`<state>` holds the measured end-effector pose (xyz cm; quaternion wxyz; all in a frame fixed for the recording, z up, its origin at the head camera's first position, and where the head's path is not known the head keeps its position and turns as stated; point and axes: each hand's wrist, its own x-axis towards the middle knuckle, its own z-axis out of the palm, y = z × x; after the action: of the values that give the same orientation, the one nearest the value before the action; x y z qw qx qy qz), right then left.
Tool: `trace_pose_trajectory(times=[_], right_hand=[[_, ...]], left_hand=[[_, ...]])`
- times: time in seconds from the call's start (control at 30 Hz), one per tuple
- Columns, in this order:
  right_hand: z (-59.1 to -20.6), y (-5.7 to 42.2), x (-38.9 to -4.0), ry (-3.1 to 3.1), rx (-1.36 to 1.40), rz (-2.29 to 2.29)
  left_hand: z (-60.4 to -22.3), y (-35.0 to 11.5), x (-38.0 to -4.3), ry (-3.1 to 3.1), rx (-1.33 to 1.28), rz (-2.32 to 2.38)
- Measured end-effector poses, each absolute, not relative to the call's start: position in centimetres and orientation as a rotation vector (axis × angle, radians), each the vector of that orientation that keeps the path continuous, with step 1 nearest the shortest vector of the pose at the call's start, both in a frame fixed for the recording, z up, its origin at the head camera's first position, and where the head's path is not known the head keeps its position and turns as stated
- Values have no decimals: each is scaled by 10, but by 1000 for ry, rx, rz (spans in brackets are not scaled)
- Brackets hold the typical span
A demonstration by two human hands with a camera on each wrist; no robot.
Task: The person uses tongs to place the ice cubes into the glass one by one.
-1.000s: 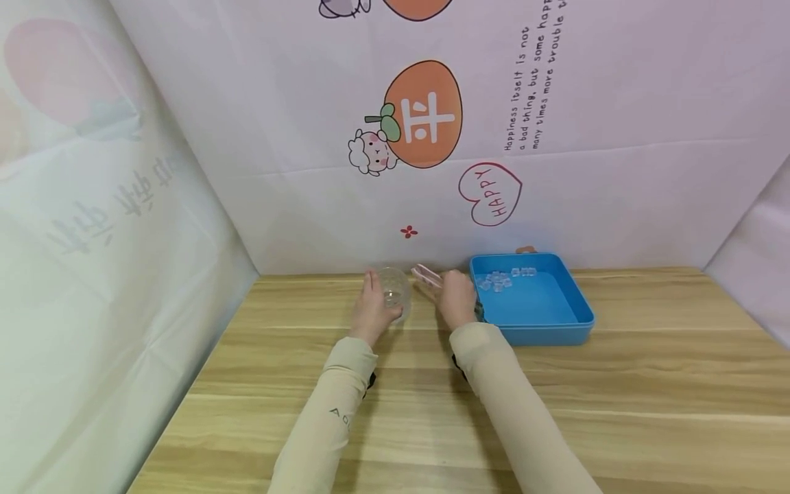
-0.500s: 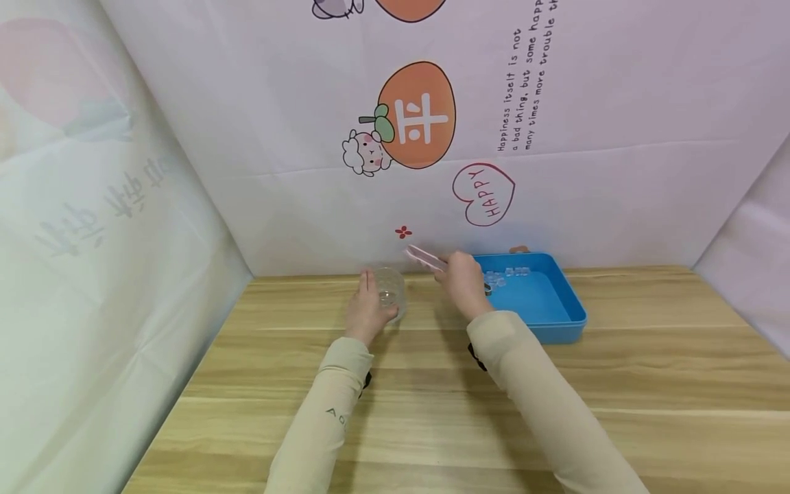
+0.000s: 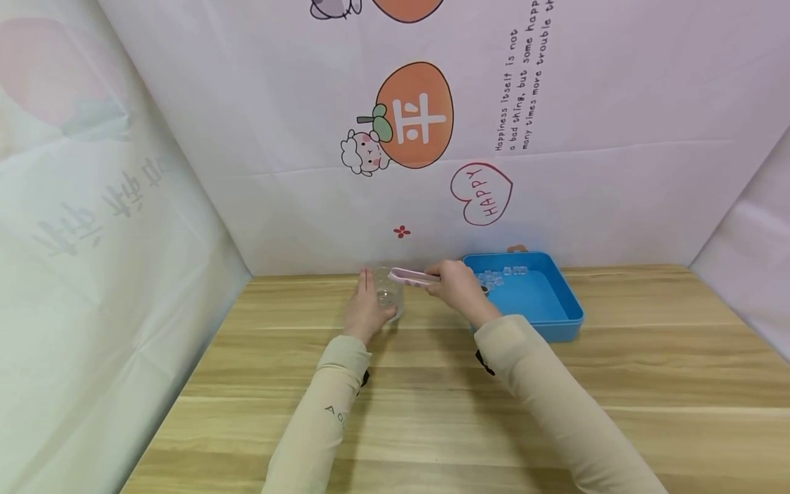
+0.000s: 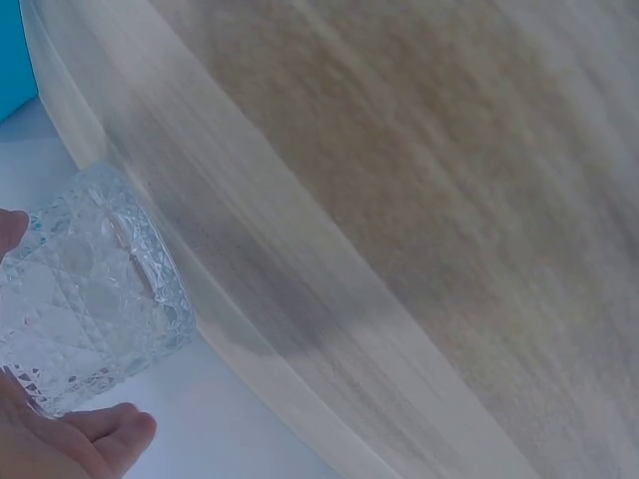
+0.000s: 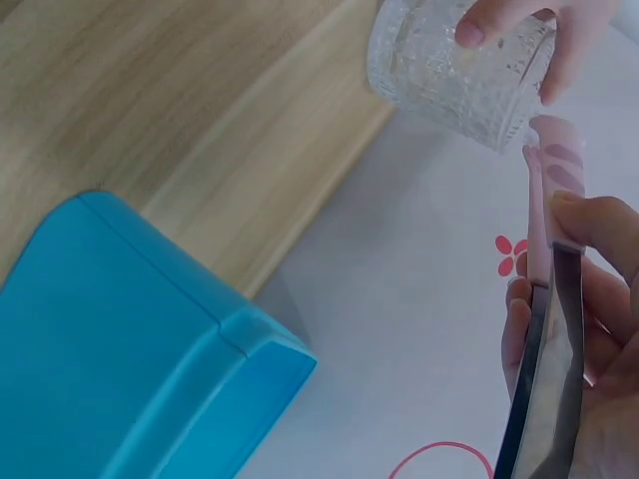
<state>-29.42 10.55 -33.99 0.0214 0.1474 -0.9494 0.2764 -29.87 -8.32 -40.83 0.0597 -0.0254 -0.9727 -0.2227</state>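
My left hand [image 3: 364, 312] holds a clear, diamond-patterned drinking glass [image 3: 390, 295] that stands upright on the table against the back wall. In the left wrist view the thumb and fingers lie on either side of the glass [image 4: 95, 299]. A pair of tongs [image 3: 412, 276] with pink tips and metal arms is gripped by my right hand [image 3: 458, 285]. Those tips are at the rim of the glass; in the right wrist view the tongs [image 5: 561, 190] look nearly closed. Whether anything is pinched between the tips cannot be made out.
A blue tray [image 3: 540, 302] stands to the right of the hands, close to the back wall. Several clear cubes [image 3: 492, 278] lie in its far left part, with a short row of cubes [image 3: 515, 270] beside them. A printed white sheet [image 3: 296, 151] rises behind the wooden table [image 3: 420, 425].
My right hand first lifted the tongs, then lowered them leftward so the tips came to the glass's rim. The left hand stays on the glass. The head view shifted slightly.
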Motion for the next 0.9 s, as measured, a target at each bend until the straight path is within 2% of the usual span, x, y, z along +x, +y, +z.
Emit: trace_pose_trajectory(times=[0.6,0.9], right_hand=[[-353,106,-294,-2961,436,818],[-341,129,-299,-2868,358,843]], left_hand=[[-411,-77,-301,-2980,-34,-610],[-412,-72,-301,-2956,-57,-553]])
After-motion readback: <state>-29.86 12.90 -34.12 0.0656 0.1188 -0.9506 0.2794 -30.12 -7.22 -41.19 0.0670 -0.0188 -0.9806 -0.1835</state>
